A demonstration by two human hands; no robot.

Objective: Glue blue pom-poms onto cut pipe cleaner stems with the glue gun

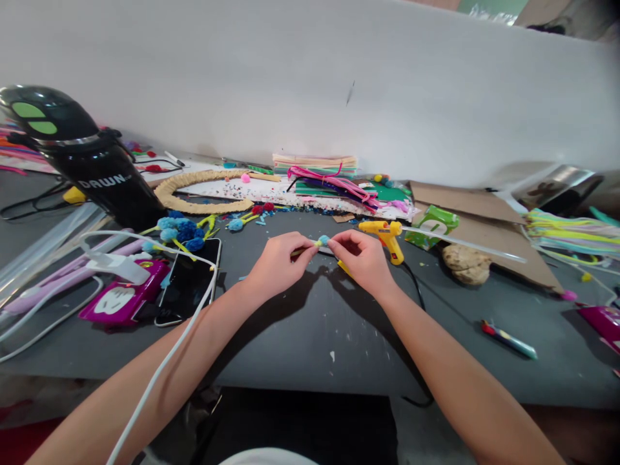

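My left hand (283,258) is closed in a pinch on a short yellow-green pipe cleaner (318,243). At its tip sits a small light blue pom-pom (323,240), which the fingertips of my right hand (357,257) pinch from the other side. Both hands are just above the grey table. Partly hidden under my right hand is a yellow object (345,267) whose kind I cannot make out. A yellow glue gun (387,239) lies just beyond the right hand, a clear glue stick (465,244) reaching out behind it. Blue pom-poms on yellow-green stems (184,231) lie in a bunch to the left.
On the left are a black bottle (104,177), a phone (188,284) and a magenta power strip (126,294); a white cable crosses my left forearm. Pipe cleaners (334,184) and a wrapped ring (167,190) lie behind. Cardboard (504,258) and a pen (508,339) lie right.
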